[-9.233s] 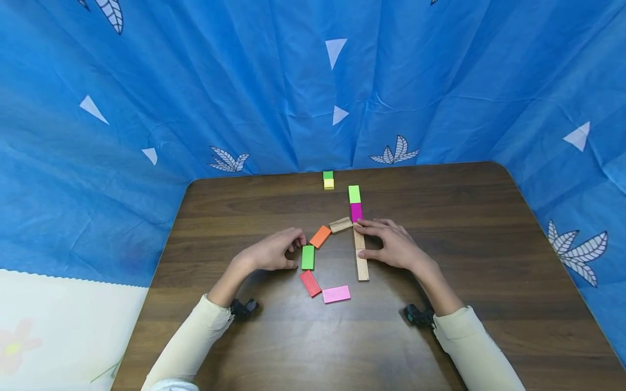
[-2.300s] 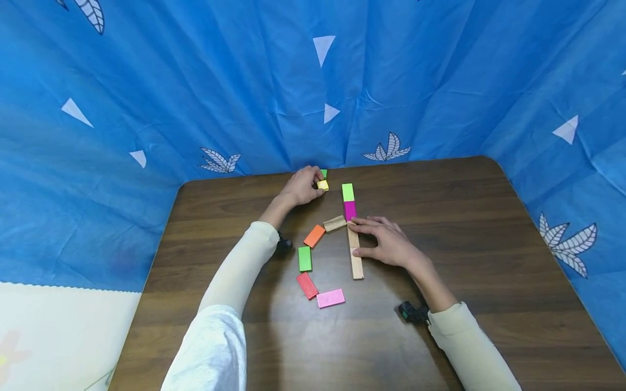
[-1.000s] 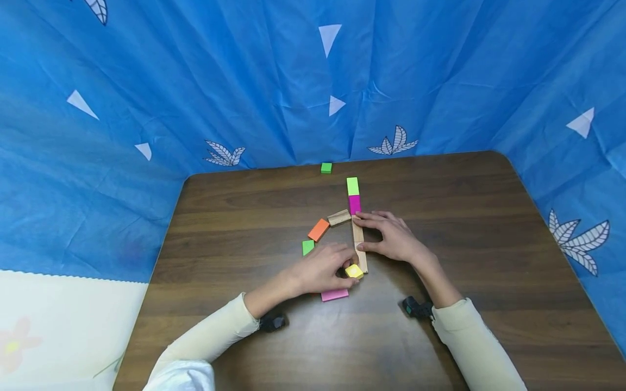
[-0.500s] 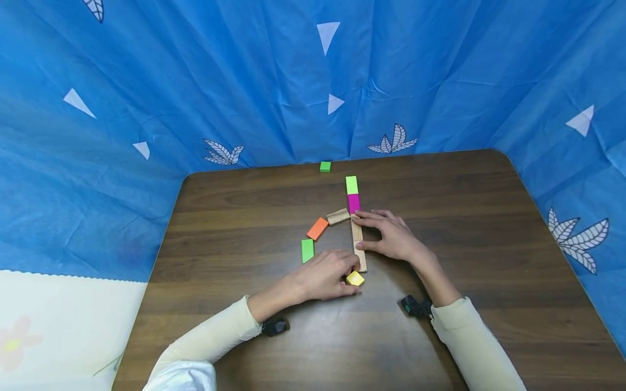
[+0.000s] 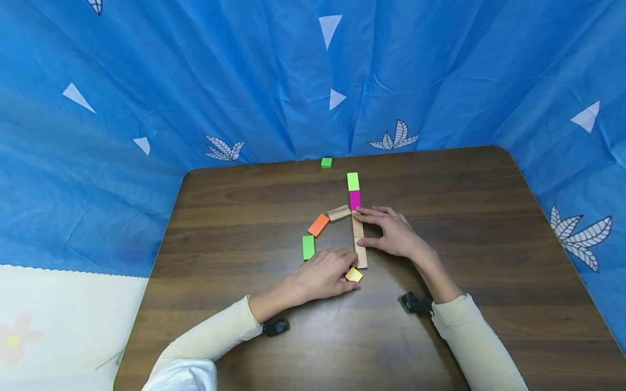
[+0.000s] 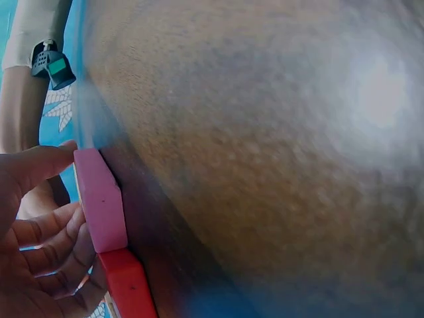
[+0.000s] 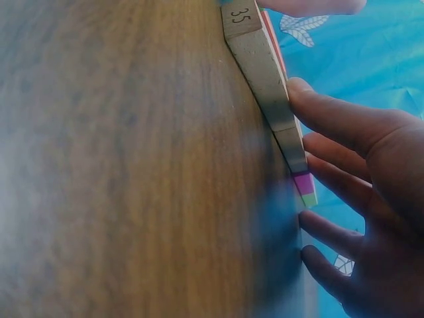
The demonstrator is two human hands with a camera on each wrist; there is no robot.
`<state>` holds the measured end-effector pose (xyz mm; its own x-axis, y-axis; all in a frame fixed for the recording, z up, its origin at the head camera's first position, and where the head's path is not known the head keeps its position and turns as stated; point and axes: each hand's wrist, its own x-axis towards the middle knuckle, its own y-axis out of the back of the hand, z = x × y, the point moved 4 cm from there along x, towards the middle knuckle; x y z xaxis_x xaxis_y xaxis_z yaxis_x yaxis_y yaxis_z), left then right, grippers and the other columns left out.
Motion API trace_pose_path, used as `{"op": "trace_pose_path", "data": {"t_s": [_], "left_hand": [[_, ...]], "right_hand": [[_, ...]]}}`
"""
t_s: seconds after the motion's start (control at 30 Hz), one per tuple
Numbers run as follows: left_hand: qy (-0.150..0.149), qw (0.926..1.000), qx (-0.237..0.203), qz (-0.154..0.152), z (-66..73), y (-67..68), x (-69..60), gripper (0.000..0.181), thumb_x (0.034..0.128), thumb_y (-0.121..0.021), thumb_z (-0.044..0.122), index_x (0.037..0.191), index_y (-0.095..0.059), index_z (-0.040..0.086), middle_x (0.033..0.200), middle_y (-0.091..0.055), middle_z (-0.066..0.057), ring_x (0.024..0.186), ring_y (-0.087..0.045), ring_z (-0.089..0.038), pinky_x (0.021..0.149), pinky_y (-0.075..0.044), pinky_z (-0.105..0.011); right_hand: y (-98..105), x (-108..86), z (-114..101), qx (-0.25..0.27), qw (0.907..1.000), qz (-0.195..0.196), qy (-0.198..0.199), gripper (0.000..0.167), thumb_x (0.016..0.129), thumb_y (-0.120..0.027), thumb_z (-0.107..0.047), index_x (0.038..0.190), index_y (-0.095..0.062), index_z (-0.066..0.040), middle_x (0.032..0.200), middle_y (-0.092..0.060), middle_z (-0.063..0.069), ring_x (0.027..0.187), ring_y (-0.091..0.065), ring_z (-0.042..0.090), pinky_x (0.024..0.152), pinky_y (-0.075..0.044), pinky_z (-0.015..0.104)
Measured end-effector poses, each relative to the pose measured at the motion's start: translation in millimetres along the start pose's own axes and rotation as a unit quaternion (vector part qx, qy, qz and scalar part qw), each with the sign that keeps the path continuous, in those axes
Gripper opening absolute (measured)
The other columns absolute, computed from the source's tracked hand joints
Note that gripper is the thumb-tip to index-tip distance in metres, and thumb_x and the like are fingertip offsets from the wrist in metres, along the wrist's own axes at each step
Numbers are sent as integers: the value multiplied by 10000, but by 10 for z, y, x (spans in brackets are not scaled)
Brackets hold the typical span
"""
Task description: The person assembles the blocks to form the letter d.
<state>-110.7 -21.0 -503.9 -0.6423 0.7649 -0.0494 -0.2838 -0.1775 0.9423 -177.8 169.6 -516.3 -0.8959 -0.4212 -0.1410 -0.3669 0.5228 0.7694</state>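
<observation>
My left hand (image 5: 325, 274) pinches a yellow block (image 5: 354, 275) at the near end of a straight row of wooden blocks. Under and behind that hand lie a pink block (image 6: 103, 199) and a red block (image 6: 130, 285), mostly hidden in the head view. My right hand (image 5: 391, 233) rests its thumb and fingertips along two plain wooden blocks (image 5: 361, 256) in the row. Beyond them the row carries on with a magenta block (image 5: 354, 200) and a lime block (image 5: 353, 181). In the right wrist view the near plain block (image 7: 242, 21) shows the number 35 on its end.
From the row a tan block (image 5: 339, 213), an orange block (image 5: 319, 225) and a green block (image 5: 308, 247) curve round to the left. A small green block (image 5: 326, 163) lies at the table's (image 5: 440, 336) far edge. A blue curtain (image 5: 274, 81) hangs behind.
My left hand has taken the yellow block from the far edge and brought it to the near end of the row. Lately it has barely shifted. My right hand stays on the plain blocks.
</observation>
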Motion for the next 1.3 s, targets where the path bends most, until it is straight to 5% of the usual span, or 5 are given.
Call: {"op": "trace_pose_path", "data": {"t_s": [0.73,1.3], "left_hand": [[63,9999,-79,48,27,-11,27,637,902,-864,475,1321,-509,150,924,-597,114,788,-538,-54,776,-483,-250],[73,9993,-351,-85,35,-2,3,573,902,-882,396,1289,-524,169,969,-642,83,866,-570,-35,846,-513,-258]], "right_hand": [[-3,-14,2,28,10000,34,22,730,949,-812,-469,1600,-527,-303,1736,-424,-27,1599,-317,398,1201,-146,859],[-2,-7,15,9,10000,33,-5,734,949,-810,-476,1603,-521,-309,1736,-424,-27,1603,-313,395,1209,-171,828]]}}
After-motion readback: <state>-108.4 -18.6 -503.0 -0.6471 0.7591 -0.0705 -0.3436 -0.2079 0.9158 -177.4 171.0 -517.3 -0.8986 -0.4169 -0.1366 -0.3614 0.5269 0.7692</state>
